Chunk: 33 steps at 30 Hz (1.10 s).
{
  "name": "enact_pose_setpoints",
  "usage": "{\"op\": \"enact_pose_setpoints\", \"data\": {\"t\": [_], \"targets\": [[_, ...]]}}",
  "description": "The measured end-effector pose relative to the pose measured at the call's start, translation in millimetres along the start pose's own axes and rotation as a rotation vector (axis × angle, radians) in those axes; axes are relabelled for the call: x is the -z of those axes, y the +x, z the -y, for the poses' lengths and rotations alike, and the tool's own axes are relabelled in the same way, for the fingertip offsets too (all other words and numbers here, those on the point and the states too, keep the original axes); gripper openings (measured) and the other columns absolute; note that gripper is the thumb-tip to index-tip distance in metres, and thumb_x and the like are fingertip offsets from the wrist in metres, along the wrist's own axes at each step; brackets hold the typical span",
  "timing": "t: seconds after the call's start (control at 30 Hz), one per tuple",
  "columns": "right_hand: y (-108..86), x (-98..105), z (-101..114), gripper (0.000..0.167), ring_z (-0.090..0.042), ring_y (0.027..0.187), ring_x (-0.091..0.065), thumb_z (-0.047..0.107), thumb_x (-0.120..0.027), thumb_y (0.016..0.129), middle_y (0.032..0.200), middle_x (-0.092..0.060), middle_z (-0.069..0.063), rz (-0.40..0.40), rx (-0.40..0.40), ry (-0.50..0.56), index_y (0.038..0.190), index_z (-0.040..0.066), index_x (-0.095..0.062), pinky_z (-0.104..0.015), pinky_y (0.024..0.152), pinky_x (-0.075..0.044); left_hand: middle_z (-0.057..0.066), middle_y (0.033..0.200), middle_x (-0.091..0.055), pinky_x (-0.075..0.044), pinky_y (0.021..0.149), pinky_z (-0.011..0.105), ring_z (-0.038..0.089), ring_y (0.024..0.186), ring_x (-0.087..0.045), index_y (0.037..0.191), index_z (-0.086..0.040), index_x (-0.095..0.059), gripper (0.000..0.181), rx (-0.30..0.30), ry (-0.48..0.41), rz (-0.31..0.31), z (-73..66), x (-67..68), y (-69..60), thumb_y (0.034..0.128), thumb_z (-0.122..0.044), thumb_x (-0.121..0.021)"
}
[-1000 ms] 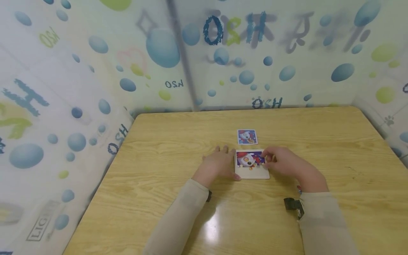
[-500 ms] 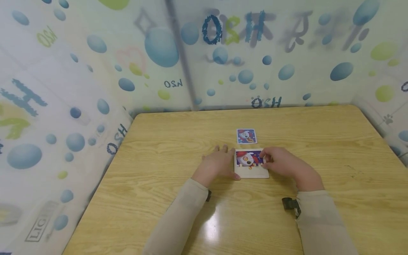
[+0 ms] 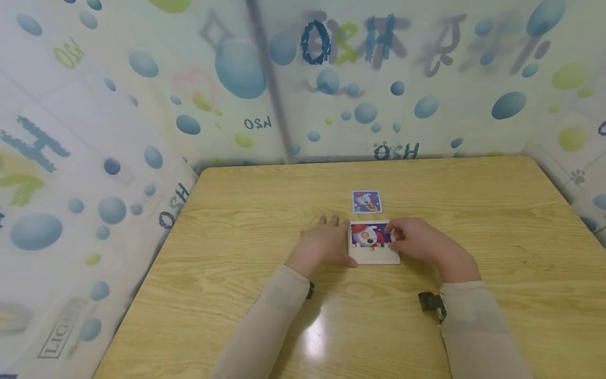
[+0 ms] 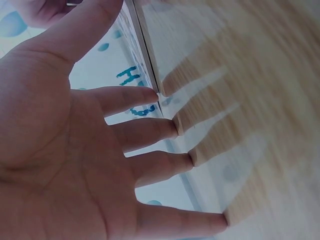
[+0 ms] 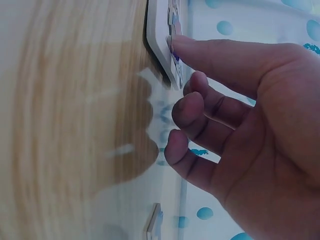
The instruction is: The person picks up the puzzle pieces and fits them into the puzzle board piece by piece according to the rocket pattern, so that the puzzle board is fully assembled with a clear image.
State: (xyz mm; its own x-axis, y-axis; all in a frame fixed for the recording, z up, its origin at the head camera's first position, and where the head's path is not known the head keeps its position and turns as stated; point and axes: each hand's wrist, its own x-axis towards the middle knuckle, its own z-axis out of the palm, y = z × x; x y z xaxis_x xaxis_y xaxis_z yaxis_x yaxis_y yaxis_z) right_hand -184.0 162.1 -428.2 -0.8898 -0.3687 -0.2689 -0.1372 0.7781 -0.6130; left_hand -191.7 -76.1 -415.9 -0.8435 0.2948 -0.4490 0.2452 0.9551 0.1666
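Running from left to right, a pale wall covering (image 3: 113, 210) printed with blue and green bubbles and lettering borders the wood-grain bench (image 3: 236, 210) on the left and along its far side. A beige left sleeve (image 3: 265, 316) reaches in from the near side, with a small dark wrist device (image 3: 310, 291) at its cuff. The left hand (image 3: 324, 243) lies with its fingers spread and straight, grasping nothing; the left wrist view shows its fingertips touching the bench, and its thumb rests by the near left corner of a puzzle board (image 3: 374, 257). That board lies flat near the middle of the bench, between the two hands. Its far part carries a picture of a white character in red, with a purple background, while its near part is bare and pale. Just beyond it, apart from it, a square picture card (image 3: 366, 202) with a similar character lies flat. At the board's right edge, the right hand (image 3: 418, 242) pinches a puzzle piece (image 5: 175, 54) with thumb and forefinger, its other fingers curled. A black wrist device (image 3: 430, 301) sits by the cuff of the beige right sleeve (image 3: 478, 326).
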Motion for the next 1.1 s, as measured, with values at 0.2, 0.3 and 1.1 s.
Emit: {"op": "enact_pose_setpoints", "data": {"t": [0.2,0.3,1.1], "targets": [[2.9,-1.0,-1.6,0.024,-0.019,0.078,-0.053,0.013,-0.071,0.101,0.087,-0.056,-0.006,-0.011,0.005,-0.014,0.122,0.003,-0.068,-0.031,0.067,-0.043,0.009,0.181,-0.016,-0.028,0.119,0.084,0.04,0.167,-0.014,0.171,-0.027,-0.026,0.113,-0.004,0.008,-0.011,1.5,-2.0,3.8,0.0818,-0.067,-0.083],[3.3,-1.5,-2.1,0.023,-0.018,0.076,-0.052,0.013,-0.071,0.101,0.084,-0.055,-0.006,-0.013,0.012,-0.02,0.12,0.002,-0.068,-0.031,0.066,-0.042,0.009,0.181,-0.016,-0.028,0.118,0.084,0.04,0.167,-0.014,0.171,-0.027,-0.026,0.113,-0.004,0.01,-0.008,1.8,-2.2,4.3,0.0817,-0.067,-0.083],[2.7,-4.7,1.2,0.021,-0.018,0.074,-0.05,0.01,-0.068,0.103,0.084,-0.055,-0.006,-0.013,0.046,-0.016,0.124,0.008,-0.072,-0.031,0.064,-0.042,0.009,0.181,-0.016,-0.029,0.118,0.084,0.04,0.167,-0.013,0.171,-0.026,-0.025,0.112,-0.004,0.001,0.004,1.8,-1.2,2.4,0.0833,-0.065,-0.083]]}}
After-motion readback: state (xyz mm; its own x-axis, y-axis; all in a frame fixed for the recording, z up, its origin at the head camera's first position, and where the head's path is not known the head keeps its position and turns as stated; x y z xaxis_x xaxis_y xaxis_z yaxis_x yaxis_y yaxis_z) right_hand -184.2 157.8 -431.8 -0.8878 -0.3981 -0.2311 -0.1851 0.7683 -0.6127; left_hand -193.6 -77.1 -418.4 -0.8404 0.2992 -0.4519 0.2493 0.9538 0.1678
